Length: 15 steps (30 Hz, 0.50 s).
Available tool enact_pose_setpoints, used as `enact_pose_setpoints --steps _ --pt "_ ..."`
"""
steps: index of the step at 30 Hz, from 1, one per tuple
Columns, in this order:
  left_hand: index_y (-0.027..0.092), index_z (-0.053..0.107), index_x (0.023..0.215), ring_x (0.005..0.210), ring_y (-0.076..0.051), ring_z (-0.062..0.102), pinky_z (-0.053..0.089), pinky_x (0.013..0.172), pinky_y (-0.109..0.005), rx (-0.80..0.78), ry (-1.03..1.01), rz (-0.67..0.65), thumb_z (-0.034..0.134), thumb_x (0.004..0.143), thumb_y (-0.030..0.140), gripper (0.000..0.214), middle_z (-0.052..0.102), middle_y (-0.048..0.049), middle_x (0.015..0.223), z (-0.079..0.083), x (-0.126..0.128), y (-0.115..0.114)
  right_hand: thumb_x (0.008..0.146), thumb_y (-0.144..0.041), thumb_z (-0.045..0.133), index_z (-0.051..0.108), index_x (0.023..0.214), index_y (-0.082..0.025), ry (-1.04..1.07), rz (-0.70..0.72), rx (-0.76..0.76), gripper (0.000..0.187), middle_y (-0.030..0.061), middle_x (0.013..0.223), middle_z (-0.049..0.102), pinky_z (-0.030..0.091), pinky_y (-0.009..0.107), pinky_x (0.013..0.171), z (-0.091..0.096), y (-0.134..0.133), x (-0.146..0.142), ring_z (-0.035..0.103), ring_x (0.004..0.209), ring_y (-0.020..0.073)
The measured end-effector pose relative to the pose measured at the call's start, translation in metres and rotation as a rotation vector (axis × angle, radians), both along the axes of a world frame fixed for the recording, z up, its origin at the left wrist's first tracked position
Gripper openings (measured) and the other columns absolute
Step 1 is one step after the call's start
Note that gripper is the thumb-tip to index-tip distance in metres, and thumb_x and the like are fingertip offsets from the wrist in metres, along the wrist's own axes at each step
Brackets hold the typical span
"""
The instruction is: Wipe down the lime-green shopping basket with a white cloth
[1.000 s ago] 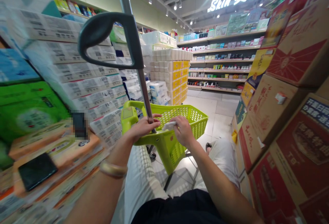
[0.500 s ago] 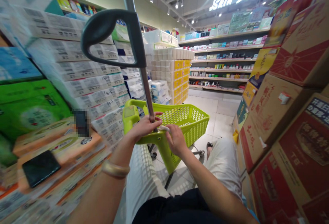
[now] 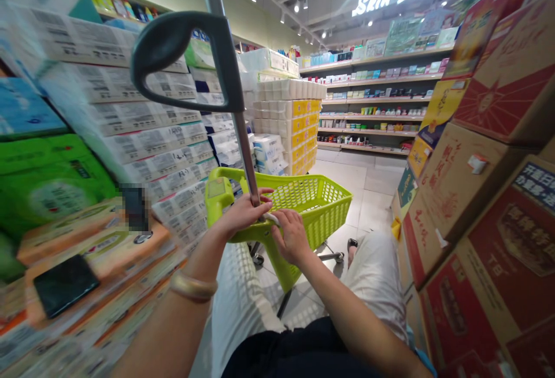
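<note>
The left hand (image 3: pixel 243 214) is closed around the metal pole (image 3: pixel 245 155) of a lime-green plastic shopping cart (image 3: pixel 321 210), with its fingers wrapped over the pole just above the cart's handle bar, and a gold bangle (image 3: pixel 193 286) sits on that wrist. The right hand (image 3: pixel 292 237) is just beside it, not touching it, its fingers curled downward at the cart's near rim. A small sliver of something white (image 3: pixel 271 217) pokes out between the two hands, touching the right fingers; it is mostly hidden, perhaps a tissue, and I cannot tell whether the right hand is gripping it or the rim. The cart's mesh basket stands ahead of the hands, and its contents are hard to make out from this angle. A dark grey plastic grip (image 3: pixel 182 54) tops the pole, well above the left hand. To the left of that hand rise wrapped bales of toilet paper (image 3: pixel 147 147), with a black phone-like slab (image 3: pixel 66 285) lying on the orange packs below them. To the right of the right hand stand stacked cardboard cartons (image 3: pixel 481 251) with red printing. Beyond the basket are yellow-labelled paper bales (image 3: pixel 299 129) and store shelving (image 3: pixel 373 106).
</note>
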<state>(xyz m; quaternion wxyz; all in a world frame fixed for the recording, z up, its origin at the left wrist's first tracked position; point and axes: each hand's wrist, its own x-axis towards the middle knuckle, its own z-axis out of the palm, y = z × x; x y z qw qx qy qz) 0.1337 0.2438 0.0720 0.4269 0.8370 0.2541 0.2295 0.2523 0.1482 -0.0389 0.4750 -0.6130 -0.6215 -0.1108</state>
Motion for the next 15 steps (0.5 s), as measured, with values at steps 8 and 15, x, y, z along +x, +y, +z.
enact_pose_setpoints --steps 8,15 --pt "0.016 0.062 0.119 0.084 -0.022 0.066 0.053 0.072 -0.033 0.018 -0.003 0.037 0.066 0.068 0.046 0.059 0.068 -0.008 0.098 -0.003 0.005 0.003 0.079 -0.026 0.049 0.049 0.122 -0.012 -0.067 0.068 0.004 0.046 0.0134 0.111 0.058 0.039 0.044 0.099 0.007 0.007 -0.018 0.05 0.106 0.0263" --pt "0.015 0.063 0.118 0.086 -0.022 0.067 0.054 0.075 -0.034 0.055 0.018 0.016 0.063 0.07 0.044 0.056 0.07 -0.009 0.098 0.001 0.001 -0.001 0.075 -0.014 0.044 0.056 0.109 -0.018 0.002 -0.012 -0.069 0.037 0.0083 0.101 0.059 0.038 0.04 0.095 -0.008 0.008 0.018 0.05 0.098 0.024"
